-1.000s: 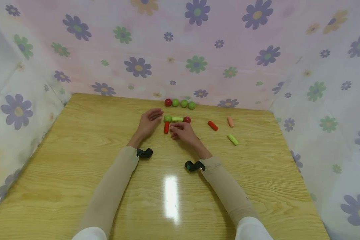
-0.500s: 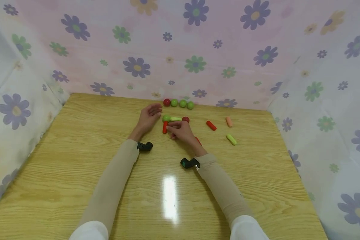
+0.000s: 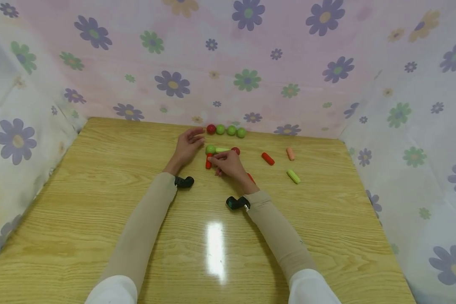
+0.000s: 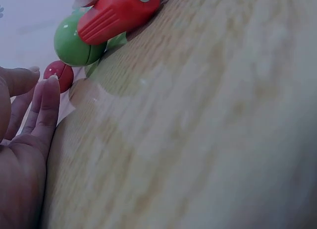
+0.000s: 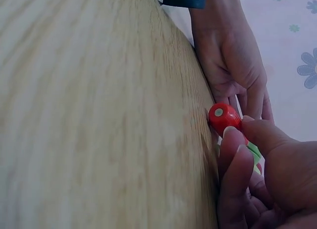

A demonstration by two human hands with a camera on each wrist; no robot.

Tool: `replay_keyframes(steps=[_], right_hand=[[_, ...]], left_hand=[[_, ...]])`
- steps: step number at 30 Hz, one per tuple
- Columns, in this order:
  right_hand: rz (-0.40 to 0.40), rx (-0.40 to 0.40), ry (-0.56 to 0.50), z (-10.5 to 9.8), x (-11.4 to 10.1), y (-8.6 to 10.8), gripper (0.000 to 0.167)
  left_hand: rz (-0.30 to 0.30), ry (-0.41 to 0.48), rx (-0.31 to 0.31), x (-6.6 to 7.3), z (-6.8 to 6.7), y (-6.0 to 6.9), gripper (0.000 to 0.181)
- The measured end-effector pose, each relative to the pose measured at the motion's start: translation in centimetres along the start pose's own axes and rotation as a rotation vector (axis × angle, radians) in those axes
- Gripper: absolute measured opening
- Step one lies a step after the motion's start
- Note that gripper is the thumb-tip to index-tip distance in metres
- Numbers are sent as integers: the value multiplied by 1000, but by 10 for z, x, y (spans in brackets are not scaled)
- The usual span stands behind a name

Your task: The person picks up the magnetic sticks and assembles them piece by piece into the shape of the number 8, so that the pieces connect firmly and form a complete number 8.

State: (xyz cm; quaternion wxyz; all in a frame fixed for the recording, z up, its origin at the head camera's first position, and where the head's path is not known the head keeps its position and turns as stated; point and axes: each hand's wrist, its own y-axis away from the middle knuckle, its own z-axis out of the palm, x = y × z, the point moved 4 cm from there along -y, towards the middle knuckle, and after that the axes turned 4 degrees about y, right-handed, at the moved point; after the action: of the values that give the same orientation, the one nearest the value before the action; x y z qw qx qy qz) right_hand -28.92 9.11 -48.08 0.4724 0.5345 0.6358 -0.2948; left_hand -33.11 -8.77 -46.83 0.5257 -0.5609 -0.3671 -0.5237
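A green ball (image 3: pixel 210 149), a yellow-green rod (image 3: pixel 221 150) and a dark red ball (image 3: pixel 236 150) lie in a row on the table. From the green ball a red rod (image 3: pixel 208 163) points toward the person; its near end shows a round metal disc in the right wrist view. My right hand (image 3: pixel 229 164) pinches this red rod between thumb and fingers. To the left, my left hand (image 3: pixel 187 146) holds nothing, its fingers loosely bent near the green ball. Partly hidden behind the right wrist is another red rod (image 3: pixel 251 178).
Along the back edge stand a red ball (image 3: pixel 211 129) and several green balls (image 3: pixel 231 130). On the right lie a red rod (image 3: pixel 267 158), an orange rod (image 3: pixel 290 153) and a yellow-green rod (image 3: pixel 293 176). Flowered cloth (image 3: pixel 247 80) encloses the table's back and sides.
My right hand has moved slightly left onto the red rod, uncovering another red rod beside its wrist. The left hand has shifted slightly toward the back of the table.
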Motion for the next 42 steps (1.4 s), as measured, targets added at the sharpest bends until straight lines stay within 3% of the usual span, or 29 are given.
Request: replay_keyframes(steps=[5,9,13,20,24,28,31,35,42], right_hand=[[7,25,39,1,-2,-1,26],[15,51,57,1,-3,-3,26],[24,70,28,-1,-3,-5,26],[61,53,-17,-2,0,-7,29],[77,53,-15,-3,1,-7,28],[75,45,-17,-4,3,-7,27],[61,33,-22,-5,4,-6,28],[45,26,-25,-6,3,-5,30],[53,16,-23,-7,5,-7,30]], left_hand=[[-16,-16,17,1,1,-4,41],[-30,-28,46,-9,-1,-13,42],[-55,-67,78,-21,-4,-23,42],[-99,-125,106,-26,-4,-35,41],[-136,-90,102,-21,0,-38,42],[-181,-141,42,0,10,-38,45],[-173,-272,4,-4,14,-45,48],[-141,-397,2,-25,12,-57,48],[-112,-367,59,-25,10,-53,39]])
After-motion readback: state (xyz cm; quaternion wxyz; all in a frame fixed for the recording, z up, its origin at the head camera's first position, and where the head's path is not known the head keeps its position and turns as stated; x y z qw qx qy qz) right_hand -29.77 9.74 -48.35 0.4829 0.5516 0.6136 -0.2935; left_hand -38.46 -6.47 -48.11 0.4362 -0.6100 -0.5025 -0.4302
